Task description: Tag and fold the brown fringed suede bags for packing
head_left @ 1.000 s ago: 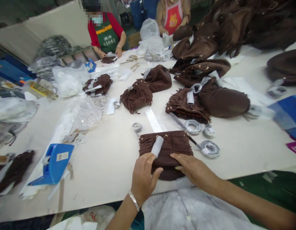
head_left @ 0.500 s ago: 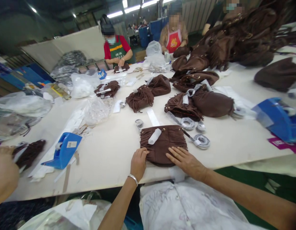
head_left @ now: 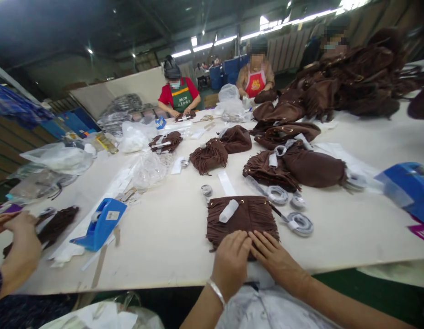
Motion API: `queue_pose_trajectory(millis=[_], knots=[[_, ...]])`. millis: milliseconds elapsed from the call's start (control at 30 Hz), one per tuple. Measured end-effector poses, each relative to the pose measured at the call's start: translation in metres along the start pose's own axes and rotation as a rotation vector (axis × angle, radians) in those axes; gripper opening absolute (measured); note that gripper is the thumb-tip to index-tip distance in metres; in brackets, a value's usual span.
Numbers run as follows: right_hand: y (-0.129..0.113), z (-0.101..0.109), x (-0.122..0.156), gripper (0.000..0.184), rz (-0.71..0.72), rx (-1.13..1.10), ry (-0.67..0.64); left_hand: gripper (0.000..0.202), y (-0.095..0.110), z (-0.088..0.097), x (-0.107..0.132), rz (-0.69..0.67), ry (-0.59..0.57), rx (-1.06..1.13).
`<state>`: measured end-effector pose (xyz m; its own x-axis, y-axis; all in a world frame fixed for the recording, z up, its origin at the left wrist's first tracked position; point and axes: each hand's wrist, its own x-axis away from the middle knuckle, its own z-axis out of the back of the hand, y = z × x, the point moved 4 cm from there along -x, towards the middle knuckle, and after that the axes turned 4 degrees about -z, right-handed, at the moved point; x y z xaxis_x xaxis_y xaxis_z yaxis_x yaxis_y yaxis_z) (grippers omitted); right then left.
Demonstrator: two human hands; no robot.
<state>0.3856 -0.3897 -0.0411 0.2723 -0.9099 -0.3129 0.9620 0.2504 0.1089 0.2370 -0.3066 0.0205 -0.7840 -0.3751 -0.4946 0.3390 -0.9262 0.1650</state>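
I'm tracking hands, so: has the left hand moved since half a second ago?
Yes: the left hand moved rightward, farther from the blue tape dispenser.

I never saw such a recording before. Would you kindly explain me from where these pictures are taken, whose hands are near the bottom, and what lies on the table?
There is no machine here. One camera, worn on a person's head, looks forward and down, so the two bare hands near the bottom middle are the wearer's own. The left hand, with a bracelet, and the right hand rest on the lower part of a brown fringed bag; I cannot tell whether they also grip its edge. A white roll lies on the bag.

Around it on the pale table are a wrapped coil, a blue tape dispenser and more brown bags. The hand at the left edge belongs to someone else.
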Motion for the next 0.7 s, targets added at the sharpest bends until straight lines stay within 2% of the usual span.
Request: queue_pose_trajectory(millis=[67,167,267,400,467,567,633,700], knots=[[0.004,-0.001,0.003,0.062,0.003,-0.025,-0.007,0.038,0.007,-0.023,-0.016,-0.042,-0.112,-0.029],[0.013,-0.001,0.011,0.067,-0.017,-0.070,-0.060,0.049,-0.007,-0.045,-0.018,0.007,-0.230,-0.079],[0.021,0.002,0.024,0.069,-0.054,-0.119,-0.094,0.057,-0.020,-0.050,-0.007,0.008,-0.274,-0.101],[0.033,0.011,0.033,0.074,0.013,-0.156,-0.134,0.061,-0.021,-0.047,0.001,0.007,-0.263,-0.130],[0.052,0.018,0.019,0.069,-0.036,-0.175,-0.101,0.062,-0.019,-0.048,0.001,0.007,-0.251,-0.141],[0.090,0.019,-0.031,0.056,-0.237,-0.226,0.038,0.064,-0.019,-0.053,0.000,0.039,-0.239,-0.157],[0.109,0.005,-0.070,0.050,-0.318,-0.251,0.139,0.065,-0.019,-0.055,0.001,0.068,-0.240,-0.161],[0.118,-0.020,-0.100,0.048,-0.352,-0.221,0.211,0.065,-0.019,-0.055,0.003,0.084,-0.247,-0.160]])
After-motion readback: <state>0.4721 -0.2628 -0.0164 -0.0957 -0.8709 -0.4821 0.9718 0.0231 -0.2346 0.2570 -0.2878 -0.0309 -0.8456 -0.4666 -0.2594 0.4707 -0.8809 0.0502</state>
